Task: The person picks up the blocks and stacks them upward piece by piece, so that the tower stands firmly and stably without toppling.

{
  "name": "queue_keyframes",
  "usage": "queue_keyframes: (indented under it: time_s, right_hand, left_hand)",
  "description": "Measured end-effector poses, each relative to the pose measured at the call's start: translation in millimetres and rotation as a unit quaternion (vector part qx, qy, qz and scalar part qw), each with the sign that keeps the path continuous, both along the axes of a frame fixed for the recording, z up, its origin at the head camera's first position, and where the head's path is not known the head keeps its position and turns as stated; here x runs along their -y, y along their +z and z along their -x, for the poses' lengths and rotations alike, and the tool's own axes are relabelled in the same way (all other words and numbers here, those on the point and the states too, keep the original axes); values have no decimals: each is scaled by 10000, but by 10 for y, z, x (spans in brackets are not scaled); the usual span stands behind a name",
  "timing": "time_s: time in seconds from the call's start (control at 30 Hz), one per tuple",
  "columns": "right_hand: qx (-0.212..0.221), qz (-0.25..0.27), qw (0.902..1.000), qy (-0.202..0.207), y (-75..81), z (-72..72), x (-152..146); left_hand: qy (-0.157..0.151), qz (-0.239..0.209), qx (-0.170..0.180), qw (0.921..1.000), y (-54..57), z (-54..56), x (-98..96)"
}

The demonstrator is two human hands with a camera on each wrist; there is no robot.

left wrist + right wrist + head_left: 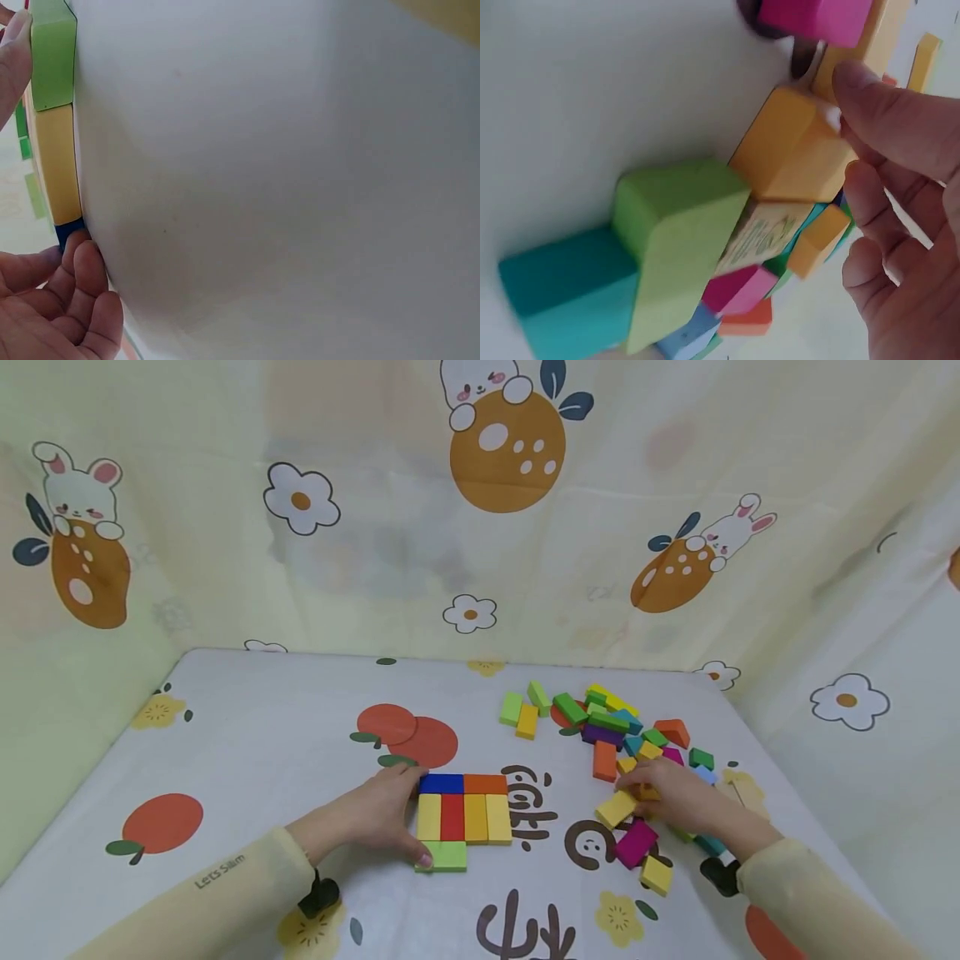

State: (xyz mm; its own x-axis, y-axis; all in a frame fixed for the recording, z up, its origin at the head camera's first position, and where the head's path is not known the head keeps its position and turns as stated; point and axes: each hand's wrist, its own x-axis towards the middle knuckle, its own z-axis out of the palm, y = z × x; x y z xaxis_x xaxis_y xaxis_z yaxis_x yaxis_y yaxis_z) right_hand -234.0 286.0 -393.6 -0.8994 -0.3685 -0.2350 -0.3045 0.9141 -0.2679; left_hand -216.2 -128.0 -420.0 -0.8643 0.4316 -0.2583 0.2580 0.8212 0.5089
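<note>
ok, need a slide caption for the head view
Left hand touching the packed blocks, right hand among the loose blocks.

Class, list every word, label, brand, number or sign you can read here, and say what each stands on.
"Lets S...m": left sleeve; the second word's middle letters are blurred.
Brown lettering on the tablecloth: stylised, cannot be read with certainty.
Small green print on a wooden block, right wrist view: too blurred to read.
No number can be read.
</note>
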Motion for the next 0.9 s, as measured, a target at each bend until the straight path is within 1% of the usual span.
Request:
queue_keyframes:
  time_s: [0.1, 0.2, 0.33, 0.37, 0.53, 0.6, 0.77, 0.9]
  right_hand:
    - [234, 151, 9995, -118, -1, -5, 93]
    - [460, 280, 9983, -241, -6, -38, 252]
    - [621, 351, 9973, -202, -4, -112, 480]
    - [630, 387, 9972, -135, -12, -132, 527]
    - [569, 589, 9960, 358, -64, -240, 676]
    - [500, 598, 9959, 453, -84, -285, 707]
    - [377, 515, 9978, 202, -123, -378, 739]
    - [247, 568, 9981, -30, -159, -423, 731]
  left_hand:
    - [1, 18, -5, 10000, 1, 2, -4]
    - [-4, 21, -5, 10000, -1, 6, -6]
    - [-8, -1, -7, 10000, 2, 8, -3]
    - [-7, -12, -6, 10000, 3, 7, -2]
    - [15, -50, 9, 10000, 8, 2, 0]
    - [9, -48, -4, 10000, 12, 0, 0]
    - [-12, -41, -14, 10000, 16, -3, -1]
    - [10, -27, 4, 10000, 25, -9, -5]
